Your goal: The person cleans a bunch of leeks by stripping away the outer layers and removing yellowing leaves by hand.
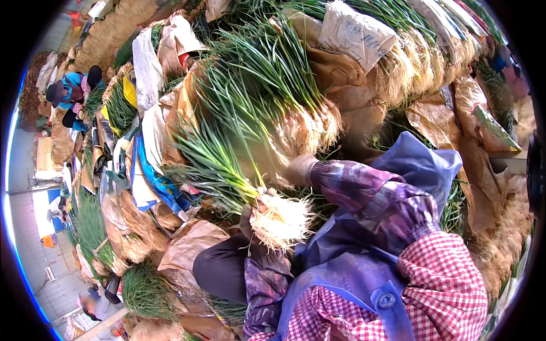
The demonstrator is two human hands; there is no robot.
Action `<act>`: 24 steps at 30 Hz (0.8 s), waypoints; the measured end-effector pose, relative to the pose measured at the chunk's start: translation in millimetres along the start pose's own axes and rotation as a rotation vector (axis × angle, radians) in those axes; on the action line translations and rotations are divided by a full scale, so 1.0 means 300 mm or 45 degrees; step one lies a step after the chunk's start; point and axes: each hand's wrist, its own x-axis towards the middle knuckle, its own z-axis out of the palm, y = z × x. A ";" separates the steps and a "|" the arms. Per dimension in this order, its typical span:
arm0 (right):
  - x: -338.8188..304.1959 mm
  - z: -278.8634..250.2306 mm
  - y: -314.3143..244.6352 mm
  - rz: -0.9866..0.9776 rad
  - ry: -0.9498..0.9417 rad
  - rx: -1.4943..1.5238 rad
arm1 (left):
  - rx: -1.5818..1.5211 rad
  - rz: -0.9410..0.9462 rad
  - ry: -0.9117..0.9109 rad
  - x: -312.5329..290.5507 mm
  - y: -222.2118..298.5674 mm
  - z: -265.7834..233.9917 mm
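My left hand (247,220), in a dark glove, is closed around a bunch of green onions (230,176). Its pale, stringy roots (280,221) fan out toward me while the green leaves point up and left. Just above these roots is my right hand (299,170), smeared by motion, so its fingers cannot be made out. That hand is close to a larger heap of green onions (267,74), whose pinkish-white root ends (307,128) face right. A blue apron (352,256) covers my front, and patterned oversleeves cover my forearms.
Brown paper sacks (193,244) and a pale printed sack (357,37) lie among more green onion bundles (409,57). A blue plastic sheet (153,173) is to the left. Dry root piles (500,233) lie at right. Other people (74,91) are in the left background.
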 end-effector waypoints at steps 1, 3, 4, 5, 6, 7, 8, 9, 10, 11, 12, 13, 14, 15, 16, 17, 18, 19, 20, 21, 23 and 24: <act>-0.014 0.018 0.013 -0.026 -0.195 -0.248 | 0.066 0.137 0.088 0.001 -0.031 0.039; 0.039 -0.094 0.105 0.274 -0.228 -0.046 | 0.000 0.070 0.092 0.008 -0.019 -0.020; 0.073 -0.179 0.150 0.595 -0.119 0.269 | -0.029 0.038 0.093 0.007 -0.013 -0.051; 0.043 -0.204 0.176 0.521 0.384 0.275 | -0.073 -0.003 0.030 -0.003 -0.006 -0.044; -0.018 -0.233 0.225 0.455 0.902 0.287 | -0.027 0.023 0.075 0.003 -0.012 -0.019; 0.016 -0.242 0.272 0.484 0.744 0.252 | 0.019 0.049 0.119 0.009 -0.025 0.008; 0.028 -0.260 0.315 0.529 0.606 0.217 | 0.067 0.059 0.141 0.026 -0.041 0.039; 0.031 -0.250 0.302 0.465 0.682 0.248 | 0.070 0.056 0.137 0.026 -0.048 0.049; -0.049 -0.265 0.172 0.414 0.791 0.268 | 0.077 0.086 0.143 0.014 -0.031 0.033; -0.079 -0.228 0.169 0.146 0.956 0.557 | 0.077 0.078 0.125 0.027 -0.036 0.023; -0.093 -0.177 0.173 -0.128 1.097 0.852 | 0.077 0.067 0.121 0.034 -0.041 -0.002; -0.089 -0.138 0.137 -0.171 1.006 0.615 | 0.102 0.017 0.124 0.031 -0.020 -0.034; -0.082 -0.099 0.096 -0.214 0.912 0.380 | -0.011 -0.312 -0.198 0.043 0.034 -0.093; -0.117 -0.078 0.031 -0.260 0.747 0.335 | 0.156 -0.381 -0.120 0.038 0.064 -0.093; -0.155 -0.061 -0.030 -0.306 0.582 0.288 | 0.209 -0.367 -0.082 0.024 0.074 -0.114; -0.163 -0.041 -0.033 -0.372 0.523 0.188 | 0.244 -0.346 -0.040 0.040 0.056 -0.110; -0.148 -0.001 -0.029 -0.437 0.461 0.088 | 0.264 -0.264 0.016 0.052 0.032 -0.106; -0.100 0.070 0.015 -0.489 0.562 0.516 | 0.296 -0.217 0.028 0.077 -0.001 -0.082; -0.050 0.140 0.052 -0.599 0.660 0.932 | 0.275 -0.054 0.093 0.081 -0.040 -0.035; -0.032 0.132 0.049 -0.677 0.536 1.140 | 0.259 -0.044 0.126 0.061 -0.029 -0.044; -0.157 0.017 -0.030 -0.410 0.407 1.452 | 0.209 -0.009 0.199 0.012 0.010 -0.100; -0.090 0.032 0.022 -0.327 0.442 1.644 | 0.205 -0.153 0.071 0.041 0.012 -0.072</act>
